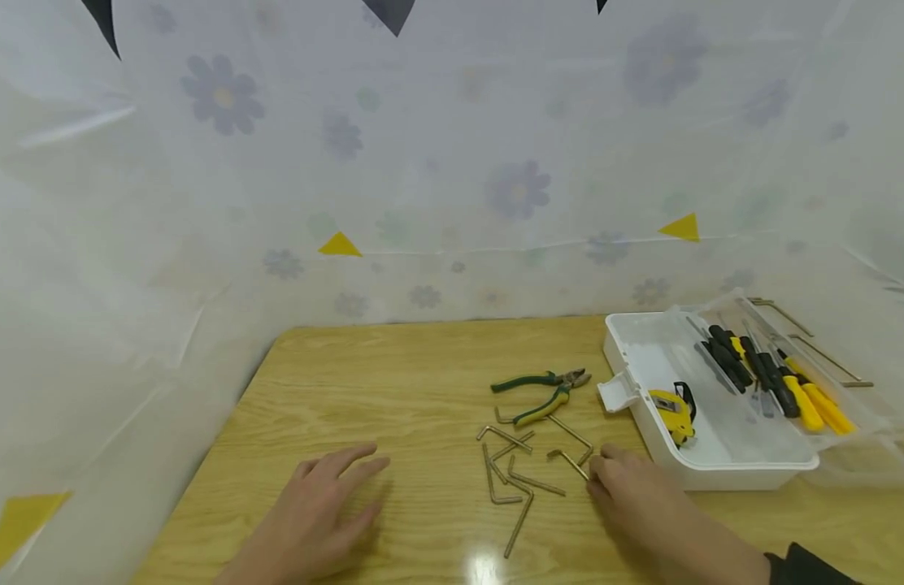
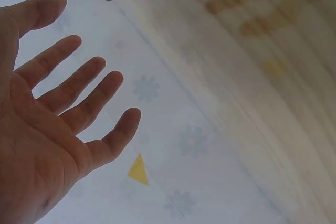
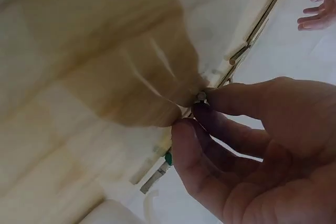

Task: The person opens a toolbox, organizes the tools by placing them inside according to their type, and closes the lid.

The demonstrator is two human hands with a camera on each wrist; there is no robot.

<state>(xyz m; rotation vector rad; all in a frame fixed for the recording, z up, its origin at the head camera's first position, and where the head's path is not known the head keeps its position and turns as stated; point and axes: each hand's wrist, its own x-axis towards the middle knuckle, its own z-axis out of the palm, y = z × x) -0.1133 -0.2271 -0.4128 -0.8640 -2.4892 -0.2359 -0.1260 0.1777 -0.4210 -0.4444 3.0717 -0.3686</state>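
My right hand [image 1: 642, 497] is low over the right side of the wooden table, pinching one end of a brass-coloured L-shaped hex key [image 1: 571, 465] between thumb and fingertips. In the right wrist view the tip of that hex key [image 3: 201, 96] shows between the fingers. Just left of it, several more hex keys [image 1: 507, 500] lie loosely crossed on the wood. Pliers [image 1: 558, 399] with green-and-yellow handles lie behind them, partly over some keys. Over the table's left side, my left hand [image 1: 316, 508] holds nothing; its fingers are spread and slightly bent in the left wrist view.
A white toolbox [image 1: 752, 479] stands open at the right, its latch [image 1: 617, 392] jutting toward the pliers. Inside are a yellow tape measure [image 1: 668, 409] and several screwdrivers [image 1: 783, 388]. Long L-shaped rods [image 1: 828, 357] lie at its far right. A flowered sheet [image 1: 437, 195] hangs behind the table.
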